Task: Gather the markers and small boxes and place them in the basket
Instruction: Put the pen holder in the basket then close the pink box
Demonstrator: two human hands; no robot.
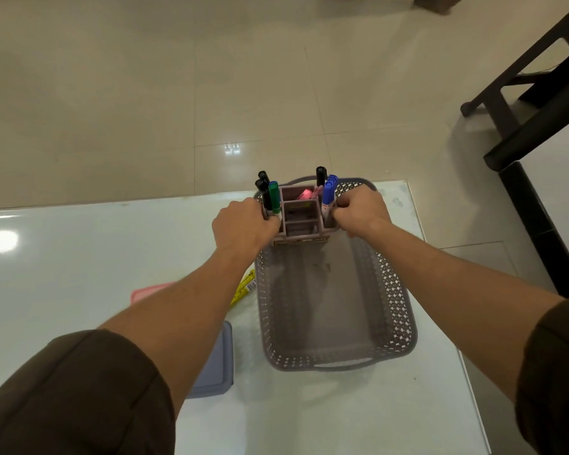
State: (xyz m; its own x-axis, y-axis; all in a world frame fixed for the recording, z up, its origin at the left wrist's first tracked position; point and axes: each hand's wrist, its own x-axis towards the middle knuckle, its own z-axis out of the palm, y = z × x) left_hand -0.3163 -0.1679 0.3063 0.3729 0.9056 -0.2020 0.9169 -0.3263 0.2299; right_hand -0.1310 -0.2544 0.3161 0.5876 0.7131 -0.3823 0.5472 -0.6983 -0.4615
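A grey perforated basket (398, 310) lies on the white table. At its far end stands a mauve desk organizer (299, 218) with several compartments. Black and green markers (270, 195) stick up on its left side, blue and black markers (328, 188) on its right, and a pink item (304, 194) sits in the back compartment. My left hand (242, 224) grips the organizer's left side and my right hand (362, 208) grips its right side. The rest of the basket floor is bare.
A yellow packet (243, 287), a pink box (148, 290) and a blue-grey box (216, 369) lie on the table left of the basket, partly under my left arm. A dark table leg and frame (519, 103) stand at the right. Tiled floor lies beyond the table's far edge.
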